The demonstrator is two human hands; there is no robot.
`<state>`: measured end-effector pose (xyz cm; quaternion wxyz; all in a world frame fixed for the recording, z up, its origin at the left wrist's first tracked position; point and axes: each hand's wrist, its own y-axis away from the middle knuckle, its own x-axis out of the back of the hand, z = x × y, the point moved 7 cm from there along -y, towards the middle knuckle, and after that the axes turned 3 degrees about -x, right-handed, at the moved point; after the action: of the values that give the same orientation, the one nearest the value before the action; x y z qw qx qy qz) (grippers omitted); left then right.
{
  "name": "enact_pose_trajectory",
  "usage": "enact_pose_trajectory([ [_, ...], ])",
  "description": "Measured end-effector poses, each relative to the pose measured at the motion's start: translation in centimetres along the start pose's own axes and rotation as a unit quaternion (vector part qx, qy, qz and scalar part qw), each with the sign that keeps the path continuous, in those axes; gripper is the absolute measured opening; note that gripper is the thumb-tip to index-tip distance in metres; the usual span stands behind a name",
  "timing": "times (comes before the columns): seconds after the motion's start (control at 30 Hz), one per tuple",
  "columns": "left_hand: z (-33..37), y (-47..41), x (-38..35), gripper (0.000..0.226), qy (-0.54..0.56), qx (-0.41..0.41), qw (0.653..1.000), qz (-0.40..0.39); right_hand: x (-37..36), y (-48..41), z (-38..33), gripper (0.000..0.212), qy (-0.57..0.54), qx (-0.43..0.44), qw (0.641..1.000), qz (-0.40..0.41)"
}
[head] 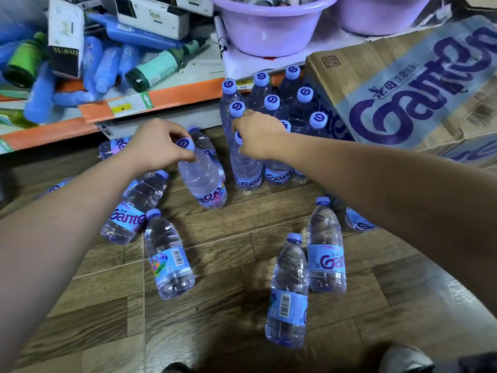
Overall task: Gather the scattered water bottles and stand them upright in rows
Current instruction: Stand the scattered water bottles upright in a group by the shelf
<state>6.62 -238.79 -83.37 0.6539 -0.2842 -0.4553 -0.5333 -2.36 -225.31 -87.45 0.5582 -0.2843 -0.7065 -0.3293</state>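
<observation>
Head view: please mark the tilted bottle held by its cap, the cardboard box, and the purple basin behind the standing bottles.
tilted bottle (200, 181): head view, clear shoulder.
cardboard box (349, 74): head view, brown top face.
purple basin (269, 30): head view, outer wall.

Just the one camera here, a wide-angle strapped to your head, looking forward and steeply down at the floor (228, 265). Your forearms (67, 224) come in from the bottom corners, so your fingers (174, 133) sit about mid-frame, pretty close to the lens. Beyond the fingers the view reaches the shelf (174, 95) edge, and off to their right the cardboard box (390, 84). Straight lines bow near the borders.
</observation>
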Motion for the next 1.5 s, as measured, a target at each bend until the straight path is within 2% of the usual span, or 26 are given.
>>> enact_pose_trajectory([
  [0.17, -2.6, -0.1, 0.8, 0.02, 0.031, 0.038, 0.999, 0.004, 0.3, -0.4, -0.6, 0.032, 0.062, 0.021, 0.998, 0.009],
  [0.3, -3.2, -0.6, 1.0, 0.021, 0.008, 0.023, 1.0, 0.015, 0.1, -0.8, -0.7, 0.03, 0.04, 0.043, 0.998, 0.007],
  [0.43, -3.3, -0.8, 0.5, 0.023, -0.009, 0.014, 1.0, 0.011, 0.2, -0.7, -0.7, 0.029, 0.031, 0.031, 0.999, -0.002],
  [0.5, -3.6, -0.6, 0.1, 0.024, -0.01, 0.019, 1.0, 0.005, 0.5, -0.3, -1.1, 0.032, 0.081, 0.031, 0.996, 0.005],
  [0.6, -3.9, -0.2, -0.5, 0.029, -0.028, 0.019, 0.999, -0.012, 2.0, 0.2, -2.6, 0.039, 0.154, 0.05, 0.984, 0.072],
  [0.7, -4.0, -0.1, -0.9, 0.032, -0.042, 0.018, 0.998, -0.032, 2.3, -0.6, -5.8, 0.031, 0.027, 0.106, 0.989, 0.101],
  [0.8, -4.4, -0.6, -1.1, 0.035, -0.035, 0.024, 0.999, -0.028, -1.3, -3.2, -8.5, 0.029, -0.112, 0.1, 0.988, 0.018],
  [0.87, -4.6, -0.9, -1.5, 0.036, -0.027, 0.01, 0.999, -0.023, -4.7, -5.4, -9.6, 0.032, -0.145, 0.066, 0.987, -0.033],
  [0.93, -5.2, -1.2, -1.7, 0.023, 0.001, 0.006, 1.0, -0.009, -7.0, -7.6, -9.8, 0.031, -0.177, 0.013, 0.982, -0.059],
  [1.0, -5.9, -1.3, -1.9, 0.02, 0.045, 0.006, 0.999, -0.012, -8.6, -9.9, -9.3, 0.033, -0.198, -0.048, 0.975, -0.084],
  [1.13, -6.5, -1.8, -2.1, 0.019, 0.057, -0.001, 0.996, -0.074, -11.8, -12.4, -8.7, 0.048, -0.229, -0.136, 0.954, -0.137],
  [1.2, -6.9, -2.2, -2.0, 0.019, 0.071, 0.002, 0.993, -0.09, -13.4, -12.6, -8.8, 0.053, -0.244, -0.153, 0.946, -0.152],
  [1.27, -7.3, -2.4, -1.9, 0.019, 0.093, 0.004, 0.991, -0.093, -14.4, -12.5, -8.8, 0.058, -0.256, -0.176, 0.938, -0.154],
  [1.37, -7.9, -2.9, -1.6, 0.018, 0.094, 0.005, 0.992, -0.078, -14.6, -12.0, -7.8, 0.079, -0.381, -0.261, 0.875, -0.143],
  [1.43, -8.5, -3.3, -1.1, 0.016, 0.085, 0.014, 0.995, -0.059, -13.8, -12.1, -7.3, 0.091, -0.436, -0.267, 0.854, -0.095],
  [1.5, -9.3, -3.6, -0.8, 0.016, 0.091, 0.032, 0.994, -0.041, -13.0, -12.1, -6.6, 0.09, -0.469, -0.257, 0.844, -0.037],
])
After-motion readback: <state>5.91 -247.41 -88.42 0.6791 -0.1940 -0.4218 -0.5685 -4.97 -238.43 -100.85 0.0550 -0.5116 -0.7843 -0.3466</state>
